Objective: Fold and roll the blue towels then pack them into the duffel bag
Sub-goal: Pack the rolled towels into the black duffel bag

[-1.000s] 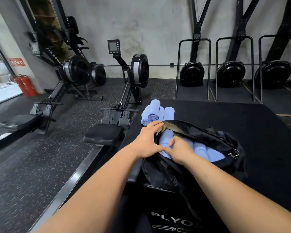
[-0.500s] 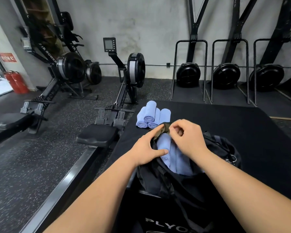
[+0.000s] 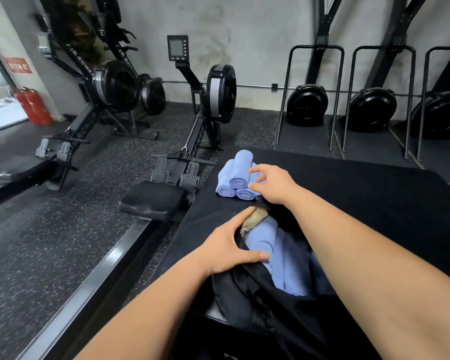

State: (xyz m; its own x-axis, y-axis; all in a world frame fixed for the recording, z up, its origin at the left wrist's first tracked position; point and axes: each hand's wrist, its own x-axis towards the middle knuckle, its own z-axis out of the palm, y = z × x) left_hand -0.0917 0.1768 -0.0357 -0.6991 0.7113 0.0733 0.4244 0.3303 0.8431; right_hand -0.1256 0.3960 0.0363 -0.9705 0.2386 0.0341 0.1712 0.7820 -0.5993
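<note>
Blue rolled towels lay stacked on the far tabletop, just beyond the duffel bag. The right hand hovered beside them, fingers apart; the left hand gripped the bag rim. Risk: a careless grab could topple the stack.

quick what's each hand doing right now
Left hand: grips the rim of the duffel bag.
Right hand: open, holding nothing, fingers spread over the rolled towels.
</note>
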